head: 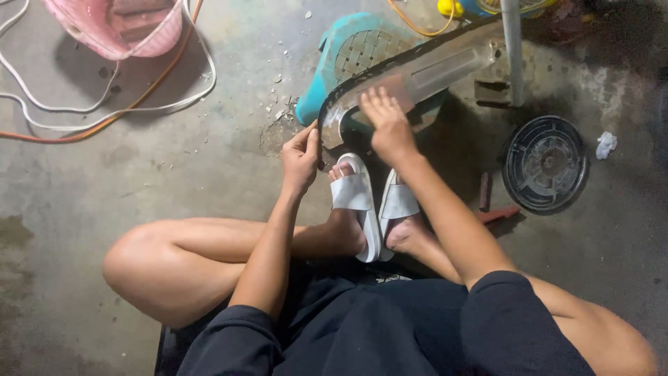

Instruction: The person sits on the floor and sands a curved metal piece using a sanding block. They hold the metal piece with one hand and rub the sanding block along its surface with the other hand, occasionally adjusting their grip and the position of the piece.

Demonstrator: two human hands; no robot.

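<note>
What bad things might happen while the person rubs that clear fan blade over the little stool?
1. The clear fan blade rests tilted across the teal stool, steadied only by the left hand at its edge; it might slip off onto the feet in white sandals.
2. The right hand presses flat on the blade, which may flex or crack.
3. The cables loop loosely on the floor nearby and might snag a leg.

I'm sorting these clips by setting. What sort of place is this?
Probably a home work area or garage floor: bare stained concrete floor, loose cables, a low teal plastic stool and a dismantled fan grille beside the seated person.
</note>
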